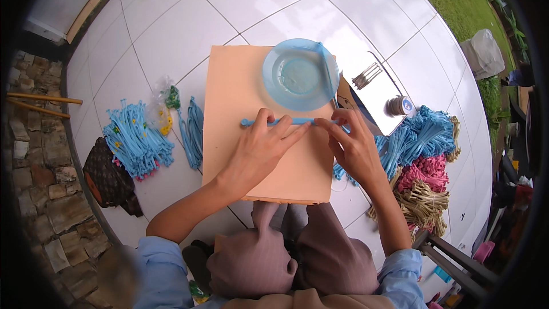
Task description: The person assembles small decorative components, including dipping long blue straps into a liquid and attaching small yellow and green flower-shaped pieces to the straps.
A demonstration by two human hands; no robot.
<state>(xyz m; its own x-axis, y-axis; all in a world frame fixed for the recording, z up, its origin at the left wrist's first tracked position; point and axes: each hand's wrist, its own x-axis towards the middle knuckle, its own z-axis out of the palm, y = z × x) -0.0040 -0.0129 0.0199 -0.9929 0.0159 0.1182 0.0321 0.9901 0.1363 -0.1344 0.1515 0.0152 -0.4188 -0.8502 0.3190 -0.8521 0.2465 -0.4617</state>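
A narrow blue strip with a rounded knob at its left end lies crosswise on a peach-coloured board above my knees. My left hand bends over its left half, thumb and fingers pressing along it. At its right end the fingers of my right hand are closed on it and partly hide it. Just beyond my hands a translucent blue plate sits on the board. Another blue strip lies across the plate's right rim.
Left of the board are a blue bundle of strips, a clear plastic bag and a brown patterned bag. At right, a white tray carries thin dark rods and a round tin, near blue, pink and beige bundles.
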